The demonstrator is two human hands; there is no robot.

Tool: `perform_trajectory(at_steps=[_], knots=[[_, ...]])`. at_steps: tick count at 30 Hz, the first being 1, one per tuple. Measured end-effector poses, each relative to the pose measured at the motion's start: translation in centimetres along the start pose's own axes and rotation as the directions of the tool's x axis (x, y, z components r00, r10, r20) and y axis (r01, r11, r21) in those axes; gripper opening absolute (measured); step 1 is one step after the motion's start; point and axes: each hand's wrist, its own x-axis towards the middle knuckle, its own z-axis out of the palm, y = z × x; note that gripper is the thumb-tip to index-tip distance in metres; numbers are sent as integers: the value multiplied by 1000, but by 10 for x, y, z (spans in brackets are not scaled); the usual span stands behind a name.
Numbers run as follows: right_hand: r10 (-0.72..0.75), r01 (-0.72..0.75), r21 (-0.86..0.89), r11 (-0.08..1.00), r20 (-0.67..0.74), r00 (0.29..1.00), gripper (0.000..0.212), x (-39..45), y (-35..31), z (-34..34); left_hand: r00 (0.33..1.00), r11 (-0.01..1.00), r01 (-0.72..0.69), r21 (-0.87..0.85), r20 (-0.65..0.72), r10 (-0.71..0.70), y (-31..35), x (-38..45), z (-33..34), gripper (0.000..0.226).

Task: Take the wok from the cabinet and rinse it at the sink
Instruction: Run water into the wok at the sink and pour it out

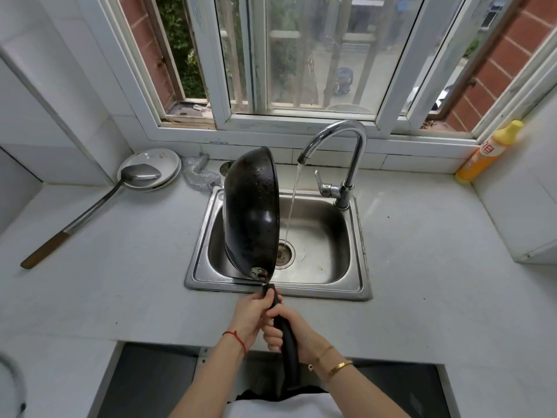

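We hold the black wok (251, 212) on edge above the left half of the sink (355, 285), its dark underside turned toward the counter's left side. Our left hand (251, 316) wraps the handle near the sink's front rim; our right hand (289, 331) clamps the same handle just behind it, fingers curled round. Water runs from the faucet (337, 137) past the wok's rim to the drain (284, 251). Near the counter's back left corner, a ladle (90, 206) rests on stacked plates (162, 159). A yellow bottle (489, 152) leans at the back right corner.
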Motion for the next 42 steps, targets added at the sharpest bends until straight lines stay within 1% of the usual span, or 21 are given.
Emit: perform_trajectory(at_steps=[2,4,5,6,7,8,9,10,11,14,17,21,24,30,34,39,42], knots=[[28,-52,-194,980,-124,992,29,-8,-10,0,1000,1000,-2,20,-24,2,-1,3,3,21],[12,-106,-340,935,-266,964,28,-14,-16,1,999,1000,-6,-11,-32,5,-3,6,6,20],[-34,-105,-374,921,-348,937,26,-14,-14,1,999,1000,-10,-15,-37,9,-5,8,8,19],[-117,-79,-413,907,-429,896,24,-14,-10,3,999,1000,-17,-15,-44,16,-6,9,9,19],[-225,-44,-470,882,-499,837,23,-12,-4,4,998,1000,-22,-16,-52,22,-7,10,10,19],[-331,-19,-541,841,-542,772,22,-9,2,5,998,1000,-27,-15,-59,26,-9,11,12,19],[-407,-8,-596,803,-558,723,22,-7,7,6,998,999,-32,-15,-61,31,-10,12,13,17],[-443,-3,-622,783,-560,701,23,-5,9,6,998,999,-36,-16,-60,35,-11,12,15,16],[-450,4,-625,781,-558,697,23,-4,9,5,997,999,-37,-20,-63,36,-11,13,16,15],[-423,5,-604,797,-554,717,24,-7,4,-1,996,999,-33,-7,-84,33,-11,15,22,13],[-366,-4,-551,834,-559,744,24,-11,2,-8,993,997,-50,65,-108,57,-15,17,30,9],[-273,52,-406,912,-510,816,22,-14,3,-12,985,977,-68,200,-140,98,-20,19,32,20],[-249,61,-372,926,-482,840,25,-15,3,-13,979,959,-81,270,-162,128,-20,18,33,24],[-244,53,-379,924,-474,846,27,-15,0,-16,973,945,-85,315,-178,147,-19,19,36,26],[-235,63,-356,932,-465,853,28,-14,-6,-15,968,937,-113,330,-176,179,-13,21,37,22],[-261,89,-354,931,-476,840,26,-13,-14,-13,970,929,-133,346,-146,194,-2,25,42,27],[-271,101,-351,931,-481,833,27,-13,-22,-12,970,925,-143,352,-136,202,4,29,45,22]])
